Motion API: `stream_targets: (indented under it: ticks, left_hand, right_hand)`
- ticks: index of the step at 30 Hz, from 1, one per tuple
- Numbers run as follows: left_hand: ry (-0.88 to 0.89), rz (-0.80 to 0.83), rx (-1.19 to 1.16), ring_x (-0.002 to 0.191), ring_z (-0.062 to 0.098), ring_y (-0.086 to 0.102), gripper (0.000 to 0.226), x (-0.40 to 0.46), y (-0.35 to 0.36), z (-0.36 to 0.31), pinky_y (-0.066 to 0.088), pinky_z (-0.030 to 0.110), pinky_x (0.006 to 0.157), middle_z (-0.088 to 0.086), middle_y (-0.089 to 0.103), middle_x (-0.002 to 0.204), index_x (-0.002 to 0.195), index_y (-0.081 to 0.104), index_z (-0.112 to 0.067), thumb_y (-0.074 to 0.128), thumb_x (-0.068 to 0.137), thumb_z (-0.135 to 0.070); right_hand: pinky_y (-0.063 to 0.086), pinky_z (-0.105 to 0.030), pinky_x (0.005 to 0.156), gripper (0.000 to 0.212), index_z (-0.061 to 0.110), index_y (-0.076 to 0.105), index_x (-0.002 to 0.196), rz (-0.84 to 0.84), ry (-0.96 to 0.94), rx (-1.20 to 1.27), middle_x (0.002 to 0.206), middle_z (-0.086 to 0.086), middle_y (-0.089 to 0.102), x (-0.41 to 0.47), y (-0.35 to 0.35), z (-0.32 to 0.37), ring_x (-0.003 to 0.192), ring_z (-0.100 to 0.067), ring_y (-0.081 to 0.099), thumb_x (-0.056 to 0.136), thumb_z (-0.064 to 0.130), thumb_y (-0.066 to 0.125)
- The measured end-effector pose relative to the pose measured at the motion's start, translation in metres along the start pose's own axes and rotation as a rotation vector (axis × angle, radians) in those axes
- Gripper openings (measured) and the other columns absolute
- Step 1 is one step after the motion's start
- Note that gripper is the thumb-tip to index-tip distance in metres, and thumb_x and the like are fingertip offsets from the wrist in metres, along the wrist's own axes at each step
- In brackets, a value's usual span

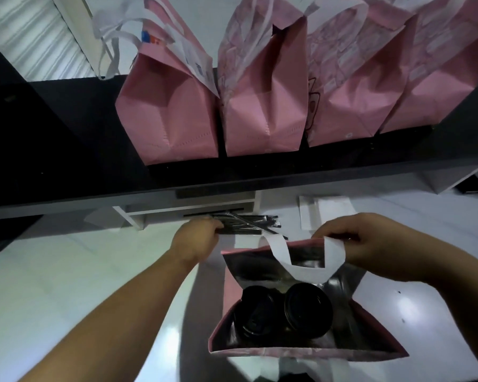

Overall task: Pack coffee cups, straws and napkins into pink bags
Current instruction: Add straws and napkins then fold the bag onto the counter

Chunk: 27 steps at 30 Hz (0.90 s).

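Note:
An open pink bag (228, 288) with a silver lining stands on the white counter in front of me. Two coffee cups with black lids (308, 308) sit side by side inside it. My right hand (370, 244) pinches the bag's far rim beside its white handle (309, 267), holding the mouth open. My left hand (195, 238) reaches to a pile of black wrapped straws (257, 223) under the shelf edge, its fingers curled onto them. White napkins (326, 213) lie flat beyond the bag.
Several filled pink bags (262, 111) with white handles stand in a row on a dark raised shelf (66, 150) at the back. The white counter (66, 271) stretches left and right of the open bag. A small white rack sits under the shelf.

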<state>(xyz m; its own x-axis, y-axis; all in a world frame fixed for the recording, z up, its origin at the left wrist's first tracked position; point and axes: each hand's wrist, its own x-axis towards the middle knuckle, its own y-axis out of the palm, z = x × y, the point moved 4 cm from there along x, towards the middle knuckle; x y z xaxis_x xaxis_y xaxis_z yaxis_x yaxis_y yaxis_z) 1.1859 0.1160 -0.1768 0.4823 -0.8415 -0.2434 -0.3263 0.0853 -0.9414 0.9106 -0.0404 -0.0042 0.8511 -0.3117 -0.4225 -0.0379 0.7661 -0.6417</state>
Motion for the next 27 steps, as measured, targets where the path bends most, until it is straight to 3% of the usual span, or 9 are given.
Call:
stream_targets:
  ticks: [4,9,18,27]
  left_hand:
    - [0.166,-0.029,0.071,0.125,0.023,0.057,0.041,0.028,0.007,-0.025,0.048,0.037,0.104,-0.002,0.062,0.139,0.142,0.063,-0.027,0.056,0.103,-0.019]
    - [0.288,-0.073,0.222,0.128,0.024,0.055,0.048,0.043,0.02,-0.042,0.046,0.037,0.107,-0.002,0.06,0.143,0.147,0.057,-0.026,0.055,0.101,-0.013]
    - [0.181,-0.009,0.254,0.114,0.025,0.057,0.028,0.046,0.037,-0.032,0.047,0.038,0.096,0.002,0.066,0.121,0.122,0.067,-0.022,0.053,0.099,-0.013]
    - [0.123,-0.015,0.103,0.102,0.028,0.063,0.022,0.045,0.036,-0.036,0.053,0.035,0.088,0.006,0.071,0.11,0.109,0.07,-0.021,0.056,0.093,-0.016]
  right_hand:
    - [0.057,-0.03,0.089,0.025,0.045,0.075,0.106,-0.03,-0.042,0.004,0.103,0.027,0.073,-0.001,-0.001,0.002,0.098,0.001,0.067,0.095,0.024,0.069]
    - [0.055,-0.027,0.088,0.025,0.045,0.077,0.106,-0.039,-0.032,0.052,0.103,0.026,0.074,0.0,-0.002,0.004,0.098,0.001,0.068,0.097,0.024,0.068]
    - [0.059,-0.032,0.088,0.022,0.046,0.076,0.107,-0.056,0.013,0.057,0.101,0.027,0.074,0.002,-0.001,0.004,0.095,0.001,0.069,0.098,0.029,0.066]
    - [0.059,-0.038,0.089,0.02,0.043,0.077,0.106,-0.036,-0.019,0.083,0.102,0.021,0.076,0.003,-0.002,0.005,0.095,-0.005,0.071,0.096,0.032,0.064]
